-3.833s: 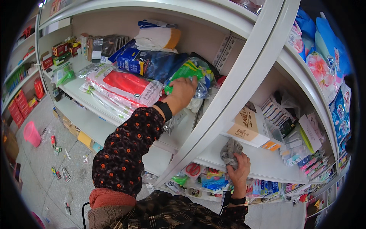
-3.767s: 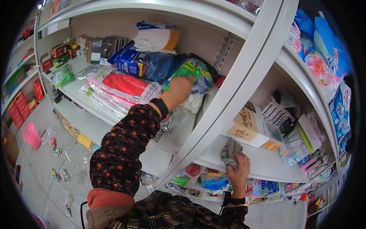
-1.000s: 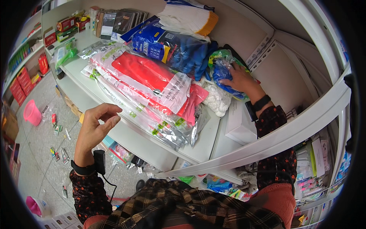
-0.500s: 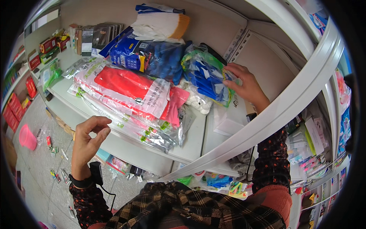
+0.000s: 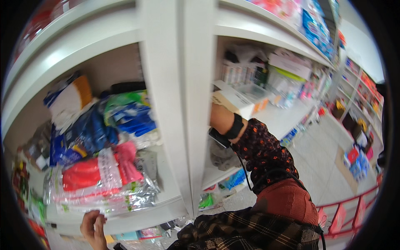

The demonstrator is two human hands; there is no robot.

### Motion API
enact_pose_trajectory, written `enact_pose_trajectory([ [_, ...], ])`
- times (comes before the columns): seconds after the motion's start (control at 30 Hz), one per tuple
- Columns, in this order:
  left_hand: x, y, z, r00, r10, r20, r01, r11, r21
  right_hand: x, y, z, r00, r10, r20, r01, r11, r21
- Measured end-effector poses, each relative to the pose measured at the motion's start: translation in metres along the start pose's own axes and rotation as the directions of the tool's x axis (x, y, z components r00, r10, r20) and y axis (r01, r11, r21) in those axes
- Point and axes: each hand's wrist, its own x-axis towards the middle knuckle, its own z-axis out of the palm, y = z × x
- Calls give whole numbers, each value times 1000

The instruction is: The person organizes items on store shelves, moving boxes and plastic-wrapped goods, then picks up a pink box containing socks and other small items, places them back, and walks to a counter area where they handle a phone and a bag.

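left hand point(image 5: 93, 230) curled, empty | right hand point(image 5: 219, 118) mostly hidden, can't tell | bag point(image 5: 110, 170): red gloves point(image 5: 81, 174)

Your right hand point(image 5: 219, 118) was mostly hidden behind the white upright point(image 5: 200, 83) — its fingers, and anything they touched, could not be seen. Blur softened your left hand point(image 5: 92, 228), leaving its grip unclear, and the lower edge cut off its forearm. The upright covered the right end of the blue-and-green package point(image 5: 129, 114) and part of the grey cloth point(image 5: 223, 157). Print on the red package point(image 5: 81, 175) was smeared — unreadable — and goods on the far shelves point(image 5: 360, 98) were too small to tell.
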Motion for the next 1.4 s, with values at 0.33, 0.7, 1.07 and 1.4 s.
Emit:
enact_pose_trajectory([
  [0.33, -72, 9, 11, 817, -22, -576, 45, 999, 26, -189, -46, 56, 858, 499, 124, -508, 859, 62],
  [0.7, -145, 39, 114, 862, -56, -503, 138, 983, 125, -375, 140, -21, 577, 816, -38, -787, 543, -291],
  [1.07, -164, 59, 206, 936, -106, -337, 181, 963, 201, -618, 122, -18, 104, 921, -375, -938, 216, 271],
  [1.4, -102, 46, 348, 984, 41, 174, -56, 995, 82, -655, 19, 29, 139, 989, 57, -715, 60, 697],
])
